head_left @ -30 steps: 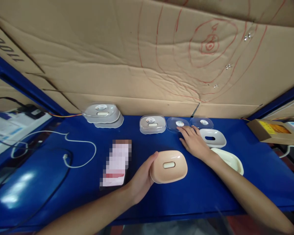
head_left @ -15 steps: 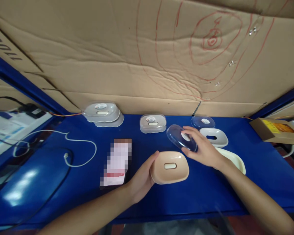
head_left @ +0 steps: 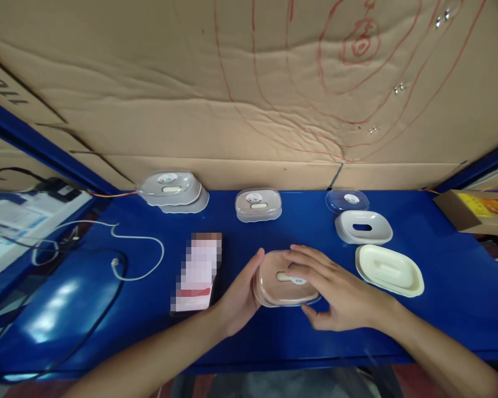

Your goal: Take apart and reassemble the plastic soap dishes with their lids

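A peach soap dish (head_left: 262, 296) with a pale oval insert at its centre is gripped at its left side by my left hand (head_left: 240, 298), thumb up along the rim. Over the dish lies a clear lid (head_left: 299, 280) with a round white sticker. My right hand (head_left: 344, 293) holds this lid from the right, fingers across its top and thumb near the front edge. Whether the lid is fully seated cannot be made out. Right of my hands are a cream soap dish tray (head_left: 392, 271), a white slotted soap dish (head_left: 367, 236) and another clear lid (head_left: 340, 200).
Grey lidded soap dishes are stacked (head_left: 170, 193) at the back left, and another lidded one (head_left: 258, 205) stands at the back middle. A phone (head_left: 197, 271) with a blurred screen and a white cable (head_left: 162, 254) lie left. A cardboard box (head_left: 473, 213) sits far right.
My right hand has brought the clear lid left and down onto the peach dish. The left hand still grips the dish. The view has shifted slightly.
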{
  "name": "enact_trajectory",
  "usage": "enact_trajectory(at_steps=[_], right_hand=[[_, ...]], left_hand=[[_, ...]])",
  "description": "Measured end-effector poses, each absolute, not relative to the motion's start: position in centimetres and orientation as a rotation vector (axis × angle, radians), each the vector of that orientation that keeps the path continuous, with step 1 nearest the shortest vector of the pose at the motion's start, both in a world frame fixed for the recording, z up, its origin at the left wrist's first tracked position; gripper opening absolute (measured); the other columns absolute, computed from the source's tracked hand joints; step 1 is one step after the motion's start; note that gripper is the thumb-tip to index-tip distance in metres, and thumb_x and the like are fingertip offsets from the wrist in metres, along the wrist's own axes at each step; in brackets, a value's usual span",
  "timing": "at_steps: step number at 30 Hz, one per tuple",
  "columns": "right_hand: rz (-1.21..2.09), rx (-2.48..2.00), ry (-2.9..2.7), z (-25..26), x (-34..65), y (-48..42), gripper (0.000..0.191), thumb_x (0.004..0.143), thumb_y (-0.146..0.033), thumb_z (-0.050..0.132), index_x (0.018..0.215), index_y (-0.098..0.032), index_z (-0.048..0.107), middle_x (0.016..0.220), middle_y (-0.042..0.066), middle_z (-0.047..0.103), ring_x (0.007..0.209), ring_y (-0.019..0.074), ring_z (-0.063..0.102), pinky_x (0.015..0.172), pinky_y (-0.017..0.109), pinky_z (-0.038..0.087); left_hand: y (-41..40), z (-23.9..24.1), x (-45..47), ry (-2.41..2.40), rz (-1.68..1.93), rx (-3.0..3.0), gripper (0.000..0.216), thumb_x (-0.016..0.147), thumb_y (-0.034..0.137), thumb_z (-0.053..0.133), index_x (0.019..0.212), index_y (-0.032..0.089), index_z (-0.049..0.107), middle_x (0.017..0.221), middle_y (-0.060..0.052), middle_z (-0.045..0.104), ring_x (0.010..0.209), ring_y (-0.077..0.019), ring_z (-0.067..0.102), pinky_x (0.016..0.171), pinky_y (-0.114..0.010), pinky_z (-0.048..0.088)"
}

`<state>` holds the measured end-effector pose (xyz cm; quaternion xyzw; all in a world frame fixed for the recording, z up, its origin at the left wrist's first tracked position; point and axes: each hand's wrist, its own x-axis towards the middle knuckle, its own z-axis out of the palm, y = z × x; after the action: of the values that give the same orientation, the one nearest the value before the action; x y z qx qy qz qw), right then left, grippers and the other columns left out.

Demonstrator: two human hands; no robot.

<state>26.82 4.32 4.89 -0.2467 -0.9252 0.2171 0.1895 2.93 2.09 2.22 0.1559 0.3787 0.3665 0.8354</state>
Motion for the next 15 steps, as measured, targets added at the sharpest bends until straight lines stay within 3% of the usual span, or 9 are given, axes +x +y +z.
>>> enact_trajectory(at_steps=[5, 15], right_hand=[[0.843, -0.693, -2.506, 4.44, 27.14, 4.79, 0.073, 0.081, -0.012, 0.068, 0.149, -0.024, 0.044, 0.164, 0.017, 0.042, 0.158, 0.0306, 0.032, 0.120, 0.049, 0.044], [0.988, -0.713, -2.458, 4.14, 27.77, 5.16, 0.075, 0.081, -0.012, 0.067, 0.148, -0.024, 0.036, 0.165, 0.019, 0.034, 0.157, 0.0292, 0.036, 0.121, 0.045, 0.043]], left_hand=[[1.92, 1.95, 2.91, 0.789, 0.775, 0.367, 0.058, 0.104, 0.059, 0.054, 0.141, 0.017, 0.067, 0.131, -0.012, 0.076, 0.130, -0.0314, 0.065, 0.105, -0.039, 0.050], [1.66, 1.96, 2.97, 0.686, 0.739, 0.425, 0.070, 0.105, 0.070, 0.040, 0.147, 0.019, 0.063, 0.144, -0.010, 0.069, 0.141, -0.0309, 0.057, 0.116, -0.041, 0.041]])
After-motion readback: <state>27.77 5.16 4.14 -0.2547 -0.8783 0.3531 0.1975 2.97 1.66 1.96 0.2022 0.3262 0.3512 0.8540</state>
